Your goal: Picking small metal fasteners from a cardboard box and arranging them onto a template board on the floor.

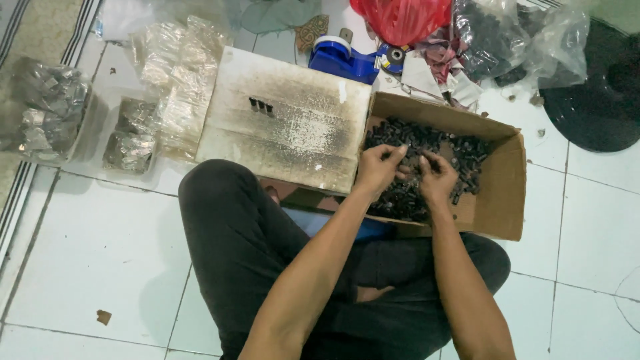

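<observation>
Both our hands work inside the box [497, 200], fingers curled and pinching small black parts [460, 150] from the heap there. Our left hand [378, 168] has its fingertips pressed together on one or two pieces, thumb up near the box's left wall. Our right hand [437, 179] sits just beside it, almost touching, its fingers closed around more of the same parts; what exactly it holds is too small to tell. The heap covers the box floor, mostly toward the far and left sides. Left of the box, touching it, lies a stained white board [287, 120] with three dark parts on it. We sit cross-legged in black trousers [233, 240] on the tiled floor [93, 253]. Beyond the board stands a blue tape dispenser [343, 60]; further left, clear bags [180, 73] and tubs of silvery pieces [47, 113].
</observation>
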